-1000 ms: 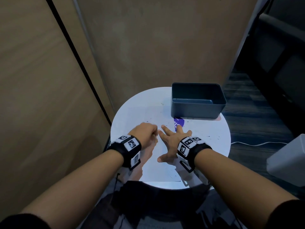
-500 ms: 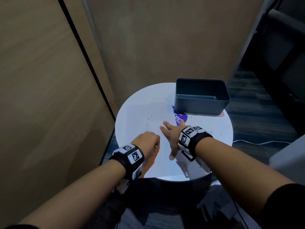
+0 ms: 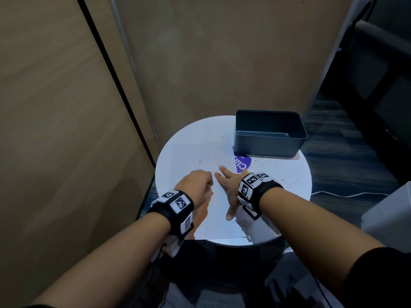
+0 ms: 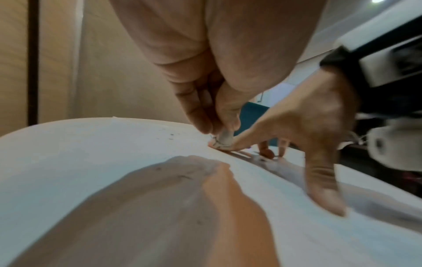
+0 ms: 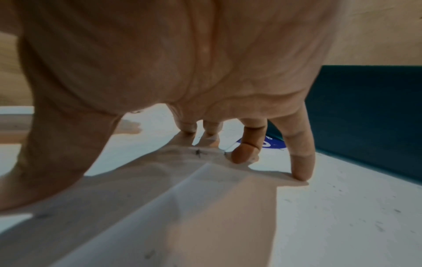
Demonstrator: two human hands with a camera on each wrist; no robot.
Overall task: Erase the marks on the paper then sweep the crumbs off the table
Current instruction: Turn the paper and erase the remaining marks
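A white sheet of paper (image 3: 213, 221) lies on the round white table (image 3: 178, 147). My left hand (image 3: 198, 185) is curled in a fist, pinching a small whitish eraser (image 4: 224, 138) whose tip presses on the paper. Beside it my right hand (image 3: 226, 187) lies spread, fingers straight, with fingertips (image 5: 301, 173) pressing the sheet flat. Dark eraser crumbs (image 3: 208, 155) are scattered over the paper and table, and a few cling to the eraser tip (image 4: 214, 142). Pencil marks under the hands are hidden.
A dark blue-grey open bin (image 3: 269, 134) stands at the table's far right, with a purple printed label (image 3: 241, 162) lying in front of it. Brown wall panels rise close behind and left. A white cable (image 3: 347, 194) runs across the floor at right.
The left fist with the eraser has slid back and forth beside the right hand. The right hand stays pressed on the sheet. The head view has shifted a little.
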